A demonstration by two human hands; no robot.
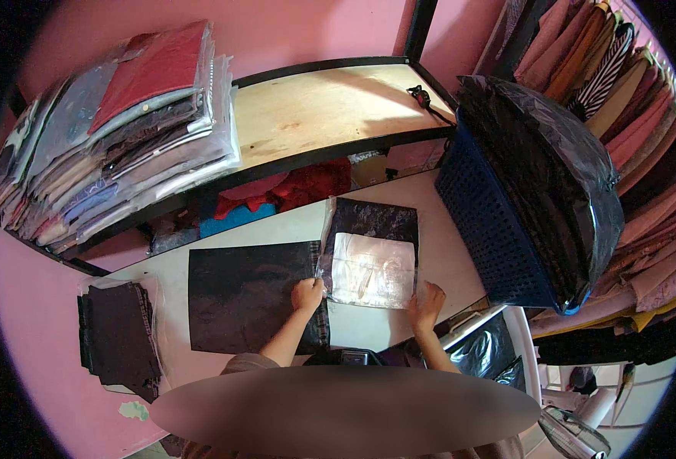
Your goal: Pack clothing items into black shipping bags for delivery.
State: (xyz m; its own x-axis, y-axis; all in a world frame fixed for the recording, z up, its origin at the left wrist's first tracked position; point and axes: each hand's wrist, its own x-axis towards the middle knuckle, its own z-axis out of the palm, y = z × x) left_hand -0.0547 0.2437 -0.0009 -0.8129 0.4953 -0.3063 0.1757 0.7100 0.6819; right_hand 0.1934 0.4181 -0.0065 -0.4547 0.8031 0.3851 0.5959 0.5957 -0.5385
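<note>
On the white table (452, 252) a flat black plastic mailing bag (246, 298) lies before me. To its right is a clear plastic packet with dark folded cloth (372, 215) at the far end and a shiny white panel (372, 269) on the near part. My left hand (309, 294) pinches the packet's lower left edge, beside the black bag's right edge. My right hand (427, 304) is at the packet's lower right corner; whether its fingers grip it is not clear.
A stack of black bags (120, 333) lies on the left. A raised wooden shelf (309, 115) holds piled garments in clear bags (149, 115). On the right stand a blue basket (493, 229) with a large black bag, hanging clothes (625, 115) and a white bin (530, 344) with black plastic.
</note>
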